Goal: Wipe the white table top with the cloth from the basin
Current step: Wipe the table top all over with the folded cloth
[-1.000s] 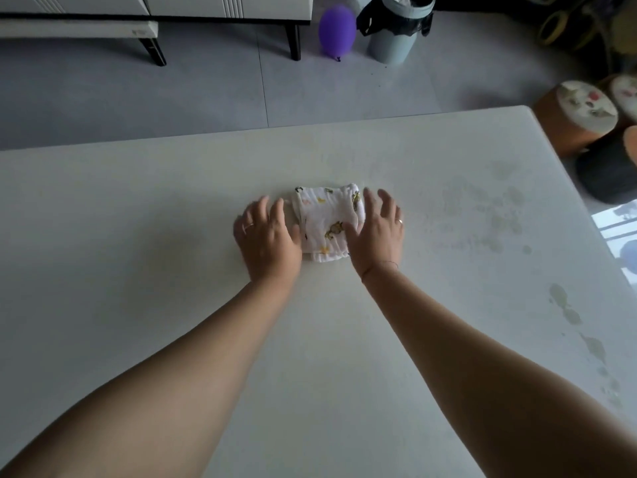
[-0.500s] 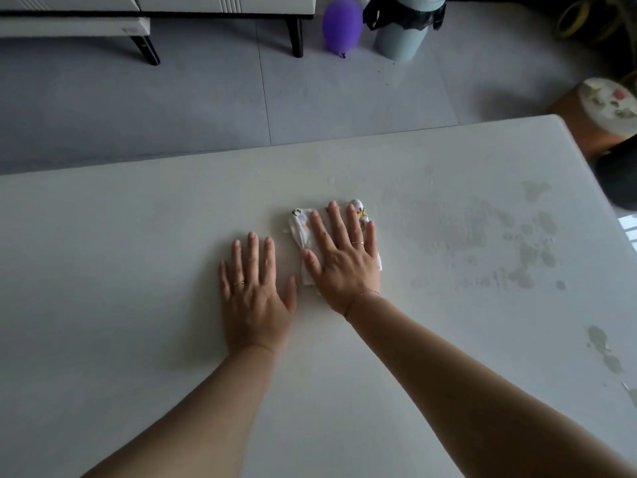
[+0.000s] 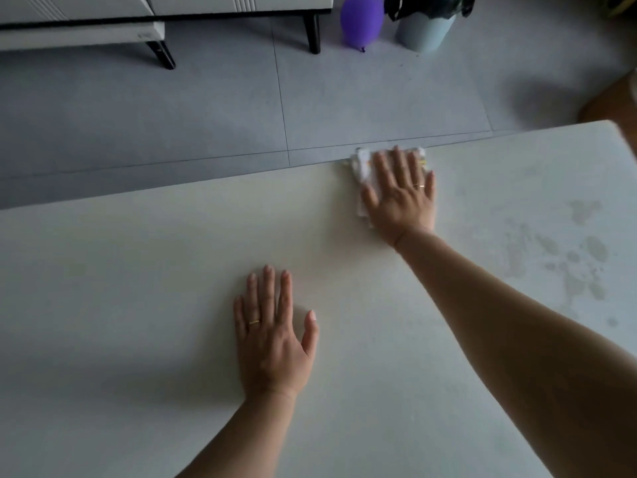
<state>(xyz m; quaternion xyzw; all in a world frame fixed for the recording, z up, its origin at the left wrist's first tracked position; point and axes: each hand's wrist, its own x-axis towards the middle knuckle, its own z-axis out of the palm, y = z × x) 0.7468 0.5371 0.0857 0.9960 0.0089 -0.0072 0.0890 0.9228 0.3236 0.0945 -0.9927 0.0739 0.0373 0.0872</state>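
Note:
A small white printed cloth (image 3: 362,169) lies folded at the far edge of the white table top (image 3: 138,305). My right hand (image 3: 401,194) presses flat on the cloth with fingers spread, covering most of it; only its left side and far corners show. My left hand (image 3: 272,332) rests flat on the bare table nearer to me, palm down, fingers apart, holding nothing. The basin is out of view.
Damp patches and spots (image 3: 565,257) mark the table at the right. Beyond the far edge is grey tiled floor with a white cabinet on black legs (image 3: 165,15), a purple balloon (image 3: 362,19) and a grey bin (image 3: 427,22).
My right hand has pushed the cloth away from me to the table's far edge. My left hand came off the cloth and stays flat on the table.

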